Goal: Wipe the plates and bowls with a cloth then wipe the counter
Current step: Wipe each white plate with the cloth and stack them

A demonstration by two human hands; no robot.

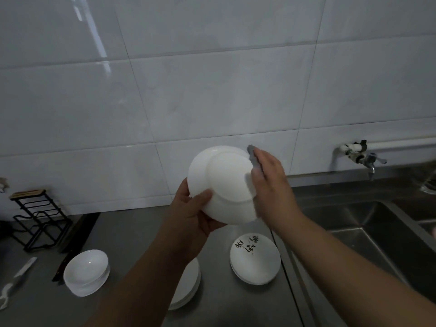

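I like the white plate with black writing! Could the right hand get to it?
Probably yes: the white plate with black writing lies uncovered on the grey steel counter, just below the right hand, though that hand presses a grey cloth.

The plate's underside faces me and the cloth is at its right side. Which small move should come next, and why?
Probably slide the cloth leftward across the underside, toward the left hand. The right hand presses it only against the right side of the plate, and the left hand grips the lower left rim, so the middle lies bare, likely not yet wiped.
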